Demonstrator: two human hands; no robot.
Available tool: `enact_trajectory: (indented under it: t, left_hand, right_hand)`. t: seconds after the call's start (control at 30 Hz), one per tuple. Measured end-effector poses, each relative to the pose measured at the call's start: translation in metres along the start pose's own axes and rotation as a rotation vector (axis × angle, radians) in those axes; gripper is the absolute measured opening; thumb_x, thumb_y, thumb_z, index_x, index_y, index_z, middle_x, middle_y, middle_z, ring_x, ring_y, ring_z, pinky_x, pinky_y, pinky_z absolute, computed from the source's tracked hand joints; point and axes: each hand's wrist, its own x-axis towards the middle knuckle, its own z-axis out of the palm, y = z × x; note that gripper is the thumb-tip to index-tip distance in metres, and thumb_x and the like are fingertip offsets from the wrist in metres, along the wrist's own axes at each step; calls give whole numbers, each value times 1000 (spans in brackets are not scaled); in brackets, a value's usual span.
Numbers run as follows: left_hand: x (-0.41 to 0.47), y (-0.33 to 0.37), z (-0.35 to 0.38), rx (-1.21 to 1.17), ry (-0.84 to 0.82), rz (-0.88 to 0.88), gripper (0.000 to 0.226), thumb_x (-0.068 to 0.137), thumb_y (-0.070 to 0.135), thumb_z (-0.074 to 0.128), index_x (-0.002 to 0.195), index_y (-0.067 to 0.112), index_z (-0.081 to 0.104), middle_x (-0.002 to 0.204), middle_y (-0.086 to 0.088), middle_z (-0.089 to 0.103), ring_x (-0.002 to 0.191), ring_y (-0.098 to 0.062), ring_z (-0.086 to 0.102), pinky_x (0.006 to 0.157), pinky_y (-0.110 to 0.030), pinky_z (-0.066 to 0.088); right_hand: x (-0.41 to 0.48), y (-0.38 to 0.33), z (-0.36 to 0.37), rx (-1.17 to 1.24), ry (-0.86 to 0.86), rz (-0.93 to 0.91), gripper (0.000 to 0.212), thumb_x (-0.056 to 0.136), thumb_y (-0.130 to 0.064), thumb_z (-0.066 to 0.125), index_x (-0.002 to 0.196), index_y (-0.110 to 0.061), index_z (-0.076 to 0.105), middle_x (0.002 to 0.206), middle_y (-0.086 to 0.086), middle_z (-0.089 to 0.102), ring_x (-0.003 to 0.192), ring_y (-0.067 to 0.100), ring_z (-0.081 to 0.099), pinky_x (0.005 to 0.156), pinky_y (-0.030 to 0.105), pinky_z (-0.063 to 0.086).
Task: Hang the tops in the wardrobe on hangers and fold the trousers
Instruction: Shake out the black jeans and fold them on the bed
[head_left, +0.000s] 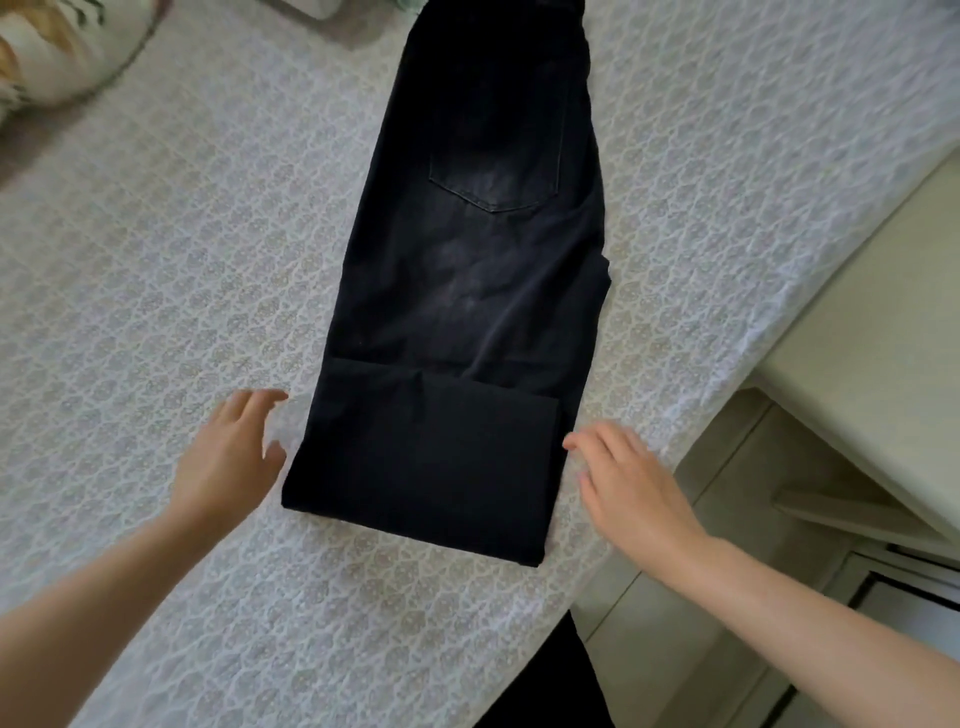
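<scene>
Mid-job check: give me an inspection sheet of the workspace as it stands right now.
Surface: patterned white bedspread, lying flat.
Job's things: black trousers laid lengthwise, back pocket facing up, near end folded over once; the far end runs out of frame.
Clutter: printed cushion at the far left corner.
Grips: left hand and right hand open, flanking the folded end, holding nothing.
Cables: nothing seen.
Surroundings: cream cabinet beside the bedspread's right edge.

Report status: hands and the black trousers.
Left hand open, right hand open, either side of the fold. Black denim trousers flat on white patterned bedspread, leg end folded over once. Nothing blocking.
</scene>
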Motion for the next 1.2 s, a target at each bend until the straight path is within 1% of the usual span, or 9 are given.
enact_trajectory:
  t: [0.1, 0.27, 0.4, 0.5, 0.7, 0.87, 0.97, 1.07, 1.2]
  left_hand:
    - [14, 1, -5, 378, 53, 471, 82, 78, -8, 62, 151, 19, 35, 152, -9, 40, 140, -33, 36, 110, -52, 37]
    - [45, 19, -6, 937, -248, 853, 102, 95, 0, 48, 145, 24, -38, 154, -11, -39, 142, -39, -31, 119, -52, -13]
    - [65, 29, -4, 967, -337, 867, 95, 101, 8, 43, 143, 24, -40, 156, -12, -36, 146, -38, -23, 122, -49, -5]
    - [68, 30, -9, 955, -353, 859, 87, 103, 7, 39, 145, 25, -35, 159, -10, -30, 149, -35, -18, 123, -43, 3]
    - [72, 37, -26, 960, -483, 879, 67, 104, 6, 34, 157, 19, -6, 165, -6, -9, 151, -33, -8, 122, -37, 17]
    - [105, 65, -46, 280, -453, 444, 32, 92, 26, 48, 113, 41, 68, 124, 19, 64, 119, -13, 59, 102, -34, 48]
    - [143, 80, -55, -158, -230, 103, 17, 94, 22, 55, 98, 28, 71, 93, 7, 68, 81, -13, 63, 67, -29, 52]
    - [173, 93, -57, -346, -30, -85, 24, 95, 23, 57, 118, 15, 61, 110, 1, 63, 87, -17, 59, 72, -29, 44]
    - [194, 104, -42, -412, -25, -257, 28, 98, 31, 58, 108, 5, 61, 96, -8, 64, 91, -29, 64, 72, -35, 46]
  right_hand:
    - [15, -4, 0, -275, 202, -430, 55, 78, 3, 52, 131, -11, 54, 136, 16, 52, 127, 36, 48, 100, 48, 48]
    - [48, 5, 13, -641, -98, -711, 93, 73, -8, 75, 152, -23, 30, 158, 11, 29, 145, 36, 25, 117, 52, 22]
    - [60, 13, 5, -671, -159, -528, 85, 76, -1, 69, 151, -19, 33, 157, 11, 31, 140, 41, 34, 102, 53, 42]
    - [64, 7, 6, -580, 23, -570, 38, 80, 8, 55, 112, -11, 62, 112, 8, 64, 102, 37, 61, 74, 40, 52]
    - [65, 6, -1, -388, -50, -553, 38, 75, 11, 55, 102, -14, 64, 101, -1, 62, 99, 27, 59, 74, 35, 53]
    - [96, -4, -45, 219, -75, 107, 22, 89, -4, 44, 91, -21, 59, 84, -8, 61, 74, 14, 59, 68, 39, 54]
    - [143, 20, -65, 567, 210, 582, 10, 95, -14, 46, 94, -15, 56, 86, -1, 62, 78, 18, 62, 73, 35, 53]
    - [177, 34, -83, 1088, 93, 983, 18, 96, -29, 51, 96, -12, 59, 90, 3, 64, 85, 22, 64, 78, 36, 55]
    - [196, 35, -87, 1184, -56, 980, 31, 95, -45, 55, 106, -16, 61, 99, 3, 68, 89, 20, 66, 70, 33, 54]
